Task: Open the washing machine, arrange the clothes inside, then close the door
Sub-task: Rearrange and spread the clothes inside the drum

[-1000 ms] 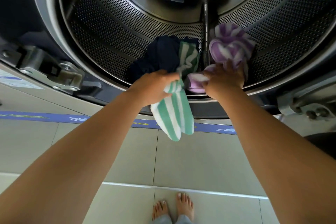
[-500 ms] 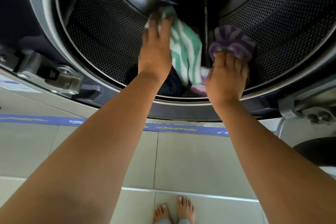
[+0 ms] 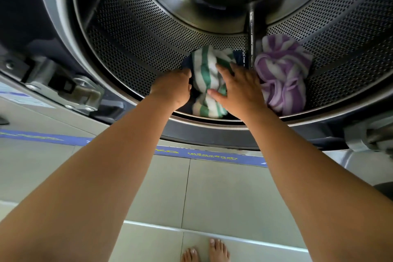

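The washing machine stands open, its perforated steel drum filling the top of the view. A green-and-white striped cloth lies bunched at the drum's bottom front, over a dark navy garment that is mostly hidden. My left hand grips the striped cloth's left side, fingers curled into the fabric. My right hand presses flat on its right side, fingers spread. A purple-and-white striped cloth sits crumpled to the right, past the drum's paddle rib, untouched.
The door hinge is bolted at the lower left of the opening, and a latch bracket sits at the lower right. A blue strip with yellow text runs below the drum rim. Tiled floor and my bare feet are beneath.
My left hand lifted the green striped cloth from over the rim up into the drum, then brought it down onto the navy garment. My right hand left the purple cloth and now rests on the green one.
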